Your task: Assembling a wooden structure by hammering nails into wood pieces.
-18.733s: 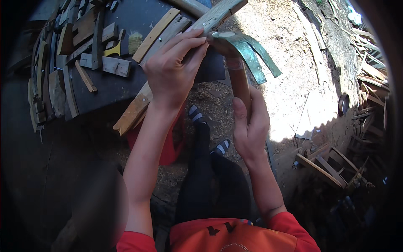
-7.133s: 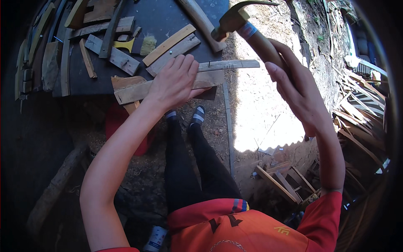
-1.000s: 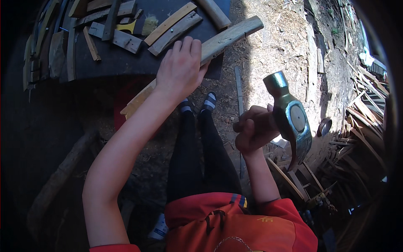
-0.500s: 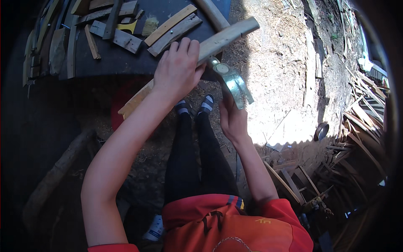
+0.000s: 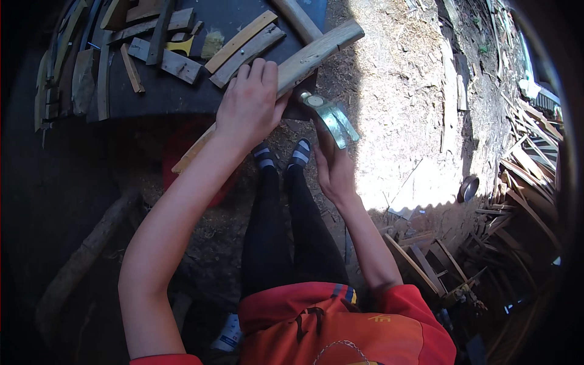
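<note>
My left hand (image 5: 248, 106) is wrapped round a long wooden plank (image 5: 319, 56), which lies slantwise over the near edge of the dark table (image 5: 173, 100). The plank's lower end comes out beneath my left forearm. My right hand (image 5: 336, 173) is closed round a claw hammer, its shiny metal head (image 5: 331, 118) just below the plank. The hammer's handle is mostly hidden behind the head and my fingers. A gap shows between the claw and the plank; whether the striking face touches the wood I cannot tell.
Several wood pieces (image 5: 246, 55) lie on the table, with a yellow object (image 5: 180, 45) among them. A round wooden bar (image 5: 298, 21) extends beyond the plank. Below the table is a red object (image 5: 176, 164). Scrap wood (image 5: 529, 182) is heaped at the right.
The plank and my left hand have shifted slightly left. The hammer head and my right hand have moved a little up and left, with the grips unchanged.
</note>
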Available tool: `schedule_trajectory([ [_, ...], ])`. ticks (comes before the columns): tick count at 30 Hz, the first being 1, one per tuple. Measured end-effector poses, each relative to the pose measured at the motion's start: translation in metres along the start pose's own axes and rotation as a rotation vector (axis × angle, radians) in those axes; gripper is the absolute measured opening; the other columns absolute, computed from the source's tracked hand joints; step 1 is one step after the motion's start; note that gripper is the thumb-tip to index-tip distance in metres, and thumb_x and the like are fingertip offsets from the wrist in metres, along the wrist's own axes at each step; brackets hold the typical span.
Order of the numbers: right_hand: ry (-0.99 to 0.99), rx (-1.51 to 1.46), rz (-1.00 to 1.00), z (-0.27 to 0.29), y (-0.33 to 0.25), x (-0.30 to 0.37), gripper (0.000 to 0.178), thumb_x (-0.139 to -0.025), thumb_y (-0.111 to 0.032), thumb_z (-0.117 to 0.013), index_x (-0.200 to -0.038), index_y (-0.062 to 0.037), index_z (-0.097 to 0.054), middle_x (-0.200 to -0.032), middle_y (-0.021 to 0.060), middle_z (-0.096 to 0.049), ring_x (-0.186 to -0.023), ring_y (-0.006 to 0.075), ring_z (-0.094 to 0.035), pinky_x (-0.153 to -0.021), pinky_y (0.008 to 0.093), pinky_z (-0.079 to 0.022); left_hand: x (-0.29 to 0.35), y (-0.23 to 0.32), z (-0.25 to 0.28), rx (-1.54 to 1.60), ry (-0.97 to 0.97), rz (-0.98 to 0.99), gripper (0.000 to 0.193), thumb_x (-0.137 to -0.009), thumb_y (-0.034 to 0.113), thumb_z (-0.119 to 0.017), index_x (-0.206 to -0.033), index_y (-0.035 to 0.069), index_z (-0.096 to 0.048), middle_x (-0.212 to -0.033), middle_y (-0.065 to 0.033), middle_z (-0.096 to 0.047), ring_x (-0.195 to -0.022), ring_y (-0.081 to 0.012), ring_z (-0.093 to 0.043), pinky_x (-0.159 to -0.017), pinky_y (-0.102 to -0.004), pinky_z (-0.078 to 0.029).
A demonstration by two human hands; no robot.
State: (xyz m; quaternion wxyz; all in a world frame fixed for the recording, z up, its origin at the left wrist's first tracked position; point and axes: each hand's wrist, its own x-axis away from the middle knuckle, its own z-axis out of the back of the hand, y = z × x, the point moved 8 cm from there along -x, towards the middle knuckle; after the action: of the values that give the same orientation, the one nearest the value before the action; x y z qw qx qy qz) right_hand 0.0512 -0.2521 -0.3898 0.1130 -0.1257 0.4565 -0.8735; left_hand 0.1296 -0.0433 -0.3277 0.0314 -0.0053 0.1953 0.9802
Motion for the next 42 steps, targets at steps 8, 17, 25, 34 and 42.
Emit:
schedule_trajectory([
  [8,0.218,-0.163,0.262,0.021,-0.031,0.006,0.043,-0.105,-0.011,-0.06,-0.143,0.0007,-0.042,-0.101,0.0172,-0.064,-0.09,0.0208,-0.068,-0.078,0.0336,-0.055,-0.009,0.001,0.004,-0.011,0.029,-0.02,0.042,-0.092,0.025,-0.077,-0.112,-0.002,-0.051,-0.109,-0.0192,-0.057,-0.106,-0.0403,-0.061,-0.09,-0.0489,-0.054],
  [17,0.105,-0.138,0.17,0.03,-0.04,0.005,0.035,-0.104,-0.007,-0.059,-0.135,0.0038,-0.049,-0.091,0.0104,-0.06,-0.075,0.0154,-0.06,-0.075,0.0303,-0.053,-0.004,-0.008,0.003,-0.011,-0.014,0.01,0.042,-0.093,0.023,-0.075,-0.116,-0.003,-0.051,-0.111,-0.0202,-0.056,-0.109,-0.0399,-0.06,-0.092,-0.0477,-0.054],
  [25,0.15,-0.131,0.212,-0.013,-0.006,-0.009,0.038,-0.094,-0.008,-0.075,-0.129,0.0021,-0.063,-0.107,0.0246,-0.073,-0.09,0.0426,-0.074,-0.077,0.0453,-0.059,-0.005,-0.009,-0.003,0.007,-0.042,0.053,0.044,-0.091,0.022,-0.077,-0.117,-0.002,-0.051,-0.112,-0.0193,-0.056,-0.109,-0.0402,-0.06,-0.093,-0.0486,-0.053],
  [34,-0.04,-0.077,-0.015,-0.021,-0.005,-0.017,0.042,-0.1,-0.006,-0.065,-0.139,0.0029,-0.054,-0.115,0.0208,-0.07,-0.104,0.033,-0.071,-0.086,0.0407,-0.056,-0.003,-0.01,0.003,0.015,-0.018,0.048,0.042,-0.093,0.023,-0.075,-0.116,-0.003,-0.051,-0.111,-0.0203,-0.056,-0.108,-0.0402,-0.059,-0.092,-0.0487,-0.052],
  [42,-0.108,-0.082,-0.106,-0.022,0.005,-0.023,0.049,-0.101,-0.014,-0.066,-0.145,0.0,-0.049,-0.113,0.0309,-0.072,-0.104,0.0469,-0.073,-0.088,0.049,-0.058,-0.005,-0.008,0.001,-0.032,-0.006,0.029,0.041,-0.093,0.024,-0.075,-0.113,-0.002,-0.05,-0.109,-0.0187,-0.055,-0.107,-0.0385,-0.06,-0.091,-0.0471,-0.053],
])
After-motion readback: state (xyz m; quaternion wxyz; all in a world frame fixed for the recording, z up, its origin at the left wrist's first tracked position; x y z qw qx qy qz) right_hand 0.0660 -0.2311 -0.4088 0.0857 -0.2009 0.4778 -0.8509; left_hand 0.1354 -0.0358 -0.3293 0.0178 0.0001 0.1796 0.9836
